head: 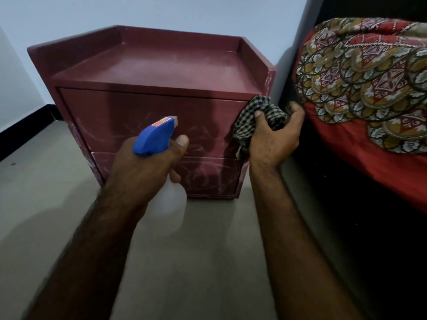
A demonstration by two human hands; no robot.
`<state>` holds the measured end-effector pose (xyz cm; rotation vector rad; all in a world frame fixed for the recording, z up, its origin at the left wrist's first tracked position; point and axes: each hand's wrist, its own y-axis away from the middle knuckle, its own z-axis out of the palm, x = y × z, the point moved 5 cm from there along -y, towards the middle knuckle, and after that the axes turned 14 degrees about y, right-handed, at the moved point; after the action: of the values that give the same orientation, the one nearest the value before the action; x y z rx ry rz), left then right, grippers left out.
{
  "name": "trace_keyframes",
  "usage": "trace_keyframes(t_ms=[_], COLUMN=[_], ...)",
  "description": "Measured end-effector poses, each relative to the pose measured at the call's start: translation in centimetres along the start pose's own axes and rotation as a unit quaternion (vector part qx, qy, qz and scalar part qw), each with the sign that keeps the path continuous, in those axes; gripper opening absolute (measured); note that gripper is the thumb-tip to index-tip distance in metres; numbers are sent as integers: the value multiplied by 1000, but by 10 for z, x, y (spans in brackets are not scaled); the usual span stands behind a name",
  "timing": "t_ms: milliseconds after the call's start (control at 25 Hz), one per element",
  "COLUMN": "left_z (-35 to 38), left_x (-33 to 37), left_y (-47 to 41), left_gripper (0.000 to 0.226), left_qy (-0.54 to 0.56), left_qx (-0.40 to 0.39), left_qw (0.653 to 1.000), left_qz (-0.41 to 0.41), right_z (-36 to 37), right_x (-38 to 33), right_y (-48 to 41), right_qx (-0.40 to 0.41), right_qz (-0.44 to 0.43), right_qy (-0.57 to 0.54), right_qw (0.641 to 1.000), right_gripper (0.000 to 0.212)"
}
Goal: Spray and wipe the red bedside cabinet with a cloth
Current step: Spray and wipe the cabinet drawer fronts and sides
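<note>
Your left hand (147, 167) grips spray bottle (159, 158), nozzle aimed at cabinet (147, 72) ahead; right hand (275, 135) clutches bunched cloth (256, 114), ready for wiping.

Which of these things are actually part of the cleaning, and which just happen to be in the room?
Part of the job: the dark red bedside cabinet; the translucent spray bottle with a blue trigger head, held in the left hand; the black-and-white checked cloth, bunched in the right hand.
Just there: the red patterned bedspread; the grey floor; the pale wall.
</note>
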<state>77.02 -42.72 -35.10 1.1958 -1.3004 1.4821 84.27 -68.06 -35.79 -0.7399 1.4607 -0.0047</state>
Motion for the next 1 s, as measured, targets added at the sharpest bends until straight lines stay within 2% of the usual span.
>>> trace_keyframes(t_ms=[160,280,480,640,760,1000], left_z=[4,6,7,8,9,10], left_x=[-6,-11,-9,-4,-4,-1], left_y=[2,2,2,5,5,6], left_gripper=[7,16,20,17,13,12], left_qy=[-2,-8,-4,4,7,19], left_qx=[-4,-12,0,-2,-5,-7], left_qw=[1000,1000,1000,1000,1000,1000], left_qz=[-7,-13,-20,-14,-25,-20], right_z=[2,2,-3,-2,0,-5], right_x=[-27,-34,-5,-21,-39,-13], right_y=[-28,-34,-16,-27,-40,-30], right_qx=[34,36,2,18,28,-16], right_qz=[-33,-66,-40,-32,-65,-42], right_qy=[-44,-35,2,-23,-27,8], right_qw=[998,997,999,999,997,999], right_gripper=[59,58,56,58,58,57])
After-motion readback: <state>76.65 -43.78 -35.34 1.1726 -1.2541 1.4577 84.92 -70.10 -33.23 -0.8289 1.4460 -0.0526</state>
